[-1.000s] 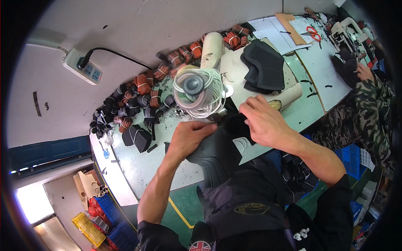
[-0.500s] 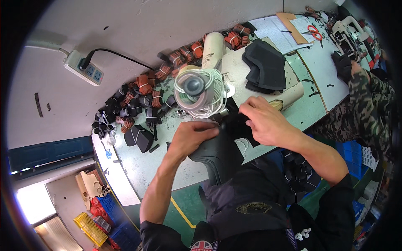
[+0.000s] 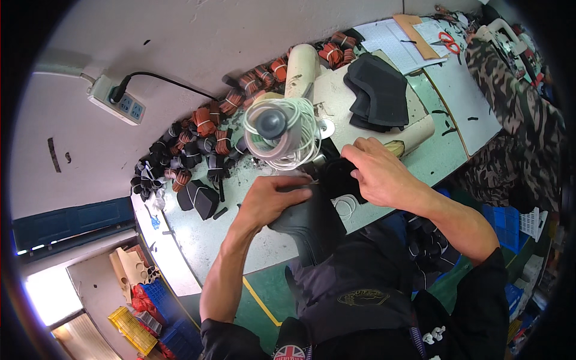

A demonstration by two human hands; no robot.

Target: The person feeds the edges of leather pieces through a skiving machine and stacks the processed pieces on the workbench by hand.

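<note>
**One dark piece in hand at the near edge of the worktable**

A dark grey shoe-upper piece [image 3: 309, 225] is held at the near edge of the worktable [image 3: 240, 240], partly hanging over it toward the body. The left hand [image 3: 270, 201] is closed over its top, fingers curled on the material. The right hand [image 3: 378, 174] is closed in a pinch on the black end of the piece [image 3: 341, 177], just below the spool of white cord [image 3: 282, 132]. A stack of dark cut pieces [image 3: 378, 90] lies toward the far right corner, and banded bundles [image 3: 204, 141] are heaped along the far edge. Judged from this, the piece is mid-handling and much stock seems left.
</note>
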